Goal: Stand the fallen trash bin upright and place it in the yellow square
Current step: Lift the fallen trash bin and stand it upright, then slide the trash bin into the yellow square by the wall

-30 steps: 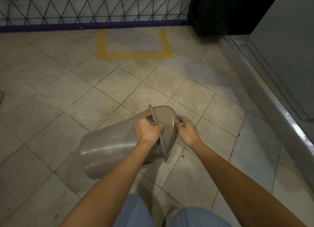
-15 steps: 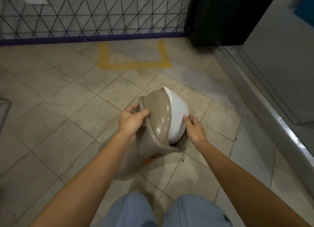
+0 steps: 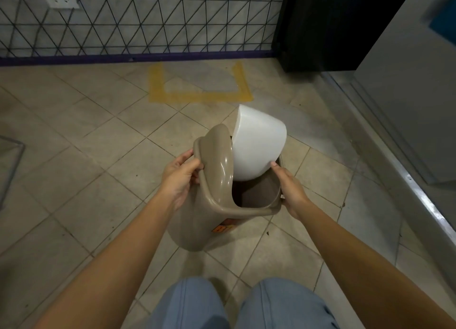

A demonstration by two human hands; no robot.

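The trash bin (image 3: 197, 220) stands nearly upright on the tiles, short of the yellow square (image 3: 199, 96), left hand (image 3: 181, 178) and right hand (image 3: 290, 193) closed on its rim — probably light, smooth plastic with a loose swinging white flap (image 3: 259, 143).

The person is wearing nothing on the arms: both forearms are showing bare from the lower corners of the view up to the wrists, with no sleeve reaching them. The left hand (image 3: 181, 178) and the right hand (image 3: 291, 193) are showing bare too. On the legs, light blue trousers (image 3: 246, 306) are covering both knees at the bottom edge, the cloth looking plain.
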